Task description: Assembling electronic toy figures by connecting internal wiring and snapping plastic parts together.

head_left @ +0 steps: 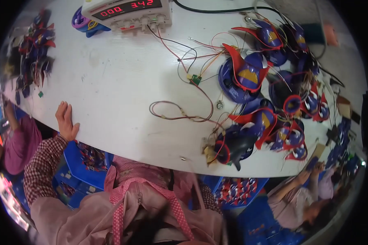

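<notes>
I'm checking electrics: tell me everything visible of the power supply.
The power supply is a boxy, off-white unit with hard-looking casing, lit red digits in a dark display and knobs below. It stands on the white table, cut off at the picture's top; a black lead and a red lead leave its front.

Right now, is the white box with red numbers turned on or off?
On: the white box has glowing red numbers lit up on its front.
</notes>
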The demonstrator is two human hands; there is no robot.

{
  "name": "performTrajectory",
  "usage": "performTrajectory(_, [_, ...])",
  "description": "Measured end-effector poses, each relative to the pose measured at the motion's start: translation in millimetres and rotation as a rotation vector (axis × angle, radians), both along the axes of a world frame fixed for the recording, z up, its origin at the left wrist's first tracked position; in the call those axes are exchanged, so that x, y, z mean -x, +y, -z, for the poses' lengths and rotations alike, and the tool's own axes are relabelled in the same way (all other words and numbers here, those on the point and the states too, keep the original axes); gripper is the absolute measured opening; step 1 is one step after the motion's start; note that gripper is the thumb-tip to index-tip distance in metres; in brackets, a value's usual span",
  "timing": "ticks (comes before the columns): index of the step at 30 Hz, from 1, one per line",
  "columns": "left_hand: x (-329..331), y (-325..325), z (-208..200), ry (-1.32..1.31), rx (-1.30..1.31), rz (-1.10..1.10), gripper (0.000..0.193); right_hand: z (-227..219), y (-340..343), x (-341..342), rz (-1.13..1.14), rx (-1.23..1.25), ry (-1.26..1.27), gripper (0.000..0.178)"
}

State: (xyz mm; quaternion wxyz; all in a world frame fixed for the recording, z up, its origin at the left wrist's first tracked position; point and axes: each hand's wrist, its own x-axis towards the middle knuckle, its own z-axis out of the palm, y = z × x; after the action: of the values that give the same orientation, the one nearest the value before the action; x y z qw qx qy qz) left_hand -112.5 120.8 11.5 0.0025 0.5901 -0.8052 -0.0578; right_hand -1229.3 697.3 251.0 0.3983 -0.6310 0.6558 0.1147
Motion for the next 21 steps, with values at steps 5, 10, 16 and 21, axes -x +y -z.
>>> performTrajectory(5, [71.8, -71.4, -19.7, -0.019, 0.062, 0.233, 0.068, 205.6, 21.8, -66.6, 0.409, 0.051, -0.165, 0.027])
performTrajectory(10, [48.7, -37.9, -17.6, -0.059, 0.040, 0.132, 0.070, 160.7, 110.1, -205.9, 0.544, 0.052, -0.223, 0.025])
performTrajectory(16, [95.3, -56.8, -31.8, 0.048, 0.134, 0.185, 0.055, 326.9, -145.5, -425.0, 0.858, 0.142, -0.309, 0.022])
performTrajectory(21, [280.4, -102.1, -61.2, 0.843, -0.183, 0.366, 0.037, 354.1, -301.1, -496.0, 1.077, 0.179, -0.322, 0.020])
